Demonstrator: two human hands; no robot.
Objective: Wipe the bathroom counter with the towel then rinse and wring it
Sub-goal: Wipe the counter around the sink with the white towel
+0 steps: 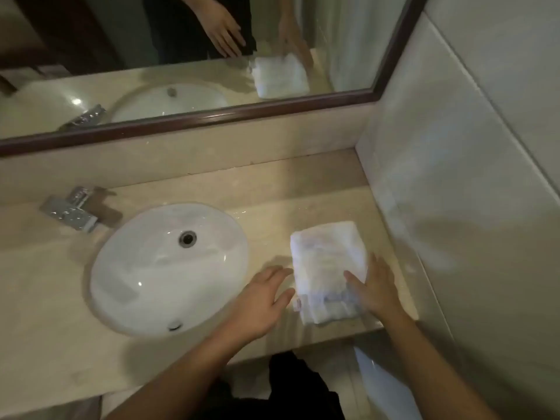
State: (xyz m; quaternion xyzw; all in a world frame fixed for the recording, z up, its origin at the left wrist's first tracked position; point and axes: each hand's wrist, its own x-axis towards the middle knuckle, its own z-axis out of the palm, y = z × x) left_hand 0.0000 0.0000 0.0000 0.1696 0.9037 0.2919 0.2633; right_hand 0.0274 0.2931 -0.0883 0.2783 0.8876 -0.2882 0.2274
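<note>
Right hand [375,286] flat, fingers straight, laid on the near right part of the folded white towel [327,262]; presses rather than grips. Left hand [260,301] wide too, fingers spread, holding nothing, just beside the towel's left edge; hard to tell whether touching it. Towel lying on the desk [54,313] between the sink [169,268] and the side wall, close to the front edge. Neatly folded, so wiping judged barely begun at most; faint wet sheen on the desk beyond it. No water seen running from the faucet [71,212]. Rinsing and wringing apparently both left to do.
</note>
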